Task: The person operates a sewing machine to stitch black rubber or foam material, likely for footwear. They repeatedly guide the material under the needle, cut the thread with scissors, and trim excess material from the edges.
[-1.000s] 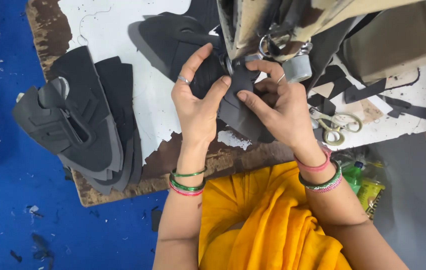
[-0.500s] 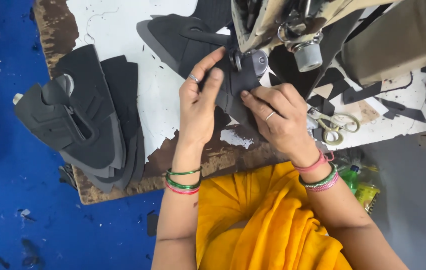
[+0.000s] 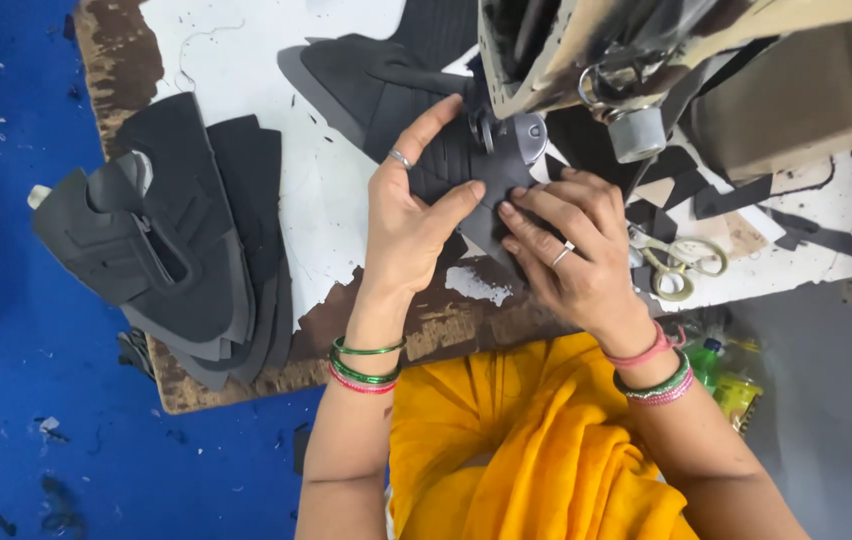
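Two hands flat on one dark fabric panel (image 3: 471, 185), which lies on the worn white surface (image 3: 326, 190) right at the sewing machine's (image 3: 666, 70) foot. Left hand (image 3: 411, 215): grip spread, fingers pressing the panel down, forefinger stretched toward the foot. Right hand (image 3: 571, 250): grip also spread, fingertips pinning the near edge; nothing pinched. The panel looks thin, limp and light, likely foam-backed with some drag, so it should slide only under flat pressure. Best held by its edges, either side of the seam line. Stack of cut pieces (image 3: 176, 240) well apart to the left; scissors (image 3: 681, 262) just beside the right hand.
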